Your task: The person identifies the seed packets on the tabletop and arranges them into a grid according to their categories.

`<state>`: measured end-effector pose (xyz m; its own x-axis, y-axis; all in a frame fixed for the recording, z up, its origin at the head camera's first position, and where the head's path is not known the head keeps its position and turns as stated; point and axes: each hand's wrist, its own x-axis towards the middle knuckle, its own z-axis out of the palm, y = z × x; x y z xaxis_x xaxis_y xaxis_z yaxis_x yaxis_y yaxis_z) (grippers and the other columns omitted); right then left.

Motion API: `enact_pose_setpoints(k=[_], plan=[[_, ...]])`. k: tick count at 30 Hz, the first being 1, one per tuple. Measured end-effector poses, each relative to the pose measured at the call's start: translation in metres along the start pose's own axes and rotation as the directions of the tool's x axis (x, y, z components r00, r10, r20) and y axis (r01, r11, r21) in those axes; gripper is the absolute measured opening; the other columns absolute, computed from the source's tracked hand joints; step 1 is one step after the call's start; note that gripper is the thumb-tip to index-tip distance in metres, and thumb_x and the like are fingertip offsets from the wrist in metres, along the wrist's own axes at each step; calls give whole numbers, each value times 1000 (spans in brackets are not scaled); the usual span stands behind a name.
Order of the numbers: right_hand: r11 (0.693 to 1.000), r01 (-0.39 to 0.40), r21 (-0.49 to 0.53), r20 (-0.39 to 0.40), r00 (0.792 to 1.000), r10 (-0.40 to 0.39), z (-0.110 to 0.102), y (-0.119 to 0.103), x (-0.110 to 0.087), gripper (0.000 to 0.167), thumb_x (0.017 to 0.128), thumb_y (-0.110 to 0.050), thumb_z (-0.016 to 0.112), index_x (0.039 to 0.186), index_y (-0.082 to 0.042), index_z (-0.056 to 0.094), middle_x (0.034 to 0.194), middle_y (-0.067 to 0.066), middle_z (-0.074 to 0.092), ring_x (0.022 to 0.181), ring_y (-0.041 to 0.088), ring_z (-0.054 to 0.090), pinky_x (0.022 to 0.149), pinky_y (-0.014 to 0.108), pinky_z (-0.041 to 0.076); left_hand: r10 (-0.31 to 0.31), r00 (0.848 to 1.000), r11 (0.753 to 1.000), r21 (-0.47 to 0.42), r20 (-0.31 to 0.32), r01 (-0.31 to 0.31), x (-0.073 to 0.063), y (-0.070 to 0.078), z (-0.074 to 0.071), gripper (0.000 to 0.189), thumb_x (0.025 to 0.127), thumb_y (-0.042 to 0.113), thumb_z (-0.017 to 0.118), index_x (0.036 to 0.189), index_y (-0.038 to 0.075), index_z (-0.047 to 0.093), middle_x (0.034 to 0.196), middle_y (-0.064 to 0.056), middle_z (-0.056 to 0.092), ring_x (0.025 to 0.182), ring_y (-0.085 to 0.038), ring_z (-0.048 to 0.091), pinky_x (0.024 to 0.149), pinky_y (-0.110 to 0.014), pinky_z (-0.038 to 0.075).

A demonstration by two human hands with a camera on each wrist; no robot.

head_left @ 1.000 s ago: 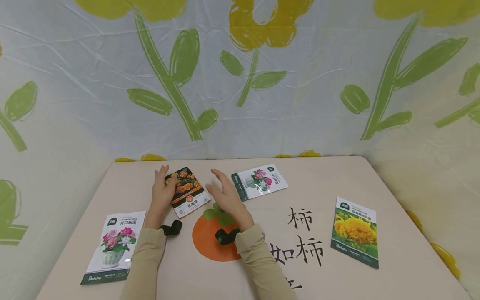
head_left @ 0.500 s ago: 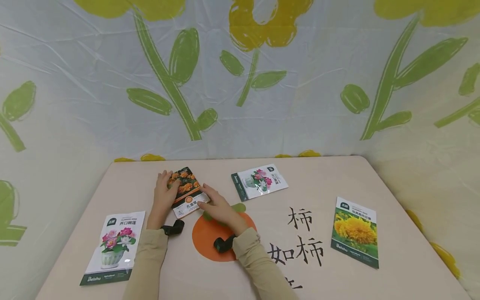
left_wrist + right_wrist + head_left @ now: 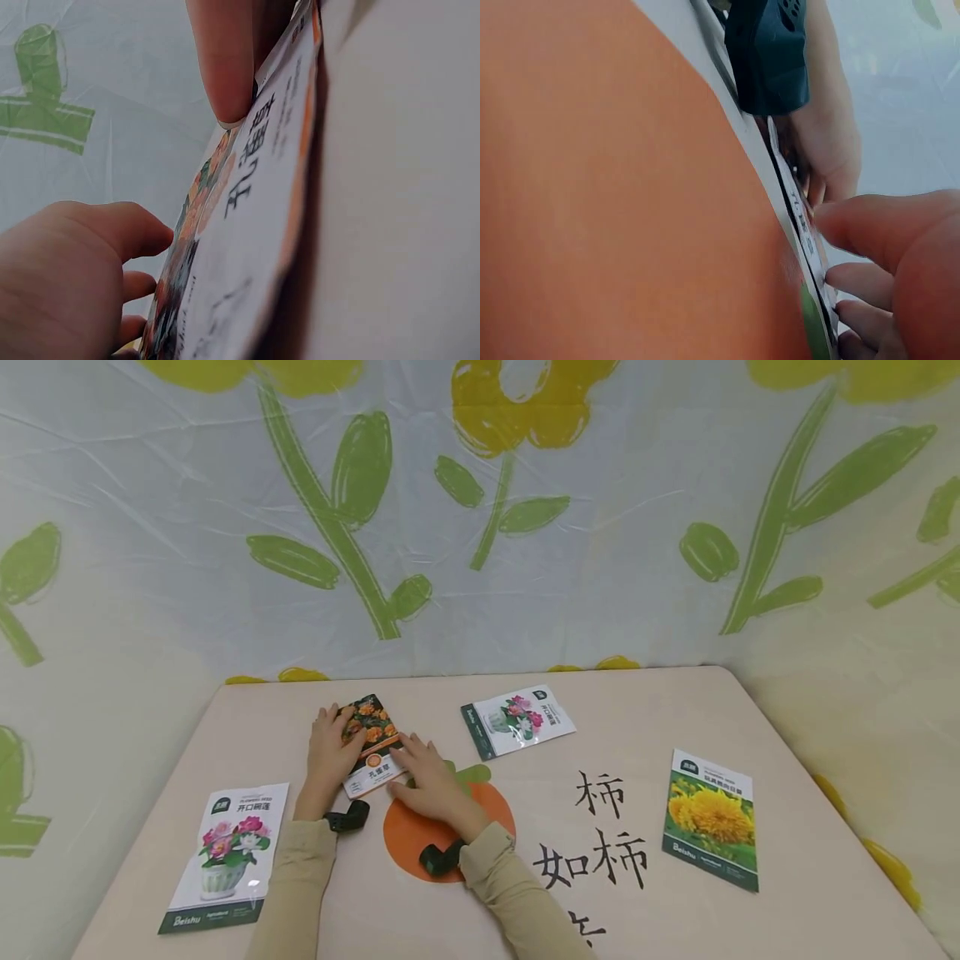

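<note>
An orange-flower seed packet [image 3: 377, 768] lies on the table at centre-left in the head view. My left hand [image 3: 330, 752] rests over its upper left side, thumb across the printed face. On the lower right side sits my right hand [image 3: 431, 783], fingers spread over the edge, covering that corner. From the left wrist, the left thumb [image 3: 142, 231] and fingertips meet the packet's face [image 3: 259, 202], and a finger of the other hand touches it from above. The right wrist view shows the right fingers [image 3: 859, 281] along the packet's edge [image 3: 802, 232], relaxed rather than curled round it.
A lotus seed packet [image 3: 517, 722] lies at the back, a larger one [image 3: 225, 860] at the left, and a yellow-flower packet [image 3: 711, 818] at the right. Printed on the table [image 3: 637, 710] are an orange persimmon [image 3: 408, 839] and black characters. A flowered curtain [image 3: 600, 568] hangs behind.
My right hand has come down and left from beside the orange-flower packet onto its lower right edge. My left hand has settled onto the upper left side. The other packets stay put.
</note>
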<state>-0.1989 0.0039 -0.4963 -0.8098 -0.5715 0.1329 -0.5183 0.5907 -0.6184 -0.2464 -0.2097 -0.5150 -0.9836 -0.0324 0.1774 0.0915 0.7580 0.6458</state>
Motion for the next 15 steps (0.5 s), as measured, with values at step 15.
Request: enact_pose_setpoints(k=[15], plan=[[996, -15, -88, 27, 999, 17, 2, -3, 0, 57, 98, -29, 57, 149, -7, 45, 162, 10, 26, 150, 25, 18, 122, 44, 11, 35, 999, 998, 54, 14, -36, -1, -2, 1, 58, 95, 24, 62, 143, -3, 48, 155, -31, 28, 146, -52, 11, 116, -65, 8]])
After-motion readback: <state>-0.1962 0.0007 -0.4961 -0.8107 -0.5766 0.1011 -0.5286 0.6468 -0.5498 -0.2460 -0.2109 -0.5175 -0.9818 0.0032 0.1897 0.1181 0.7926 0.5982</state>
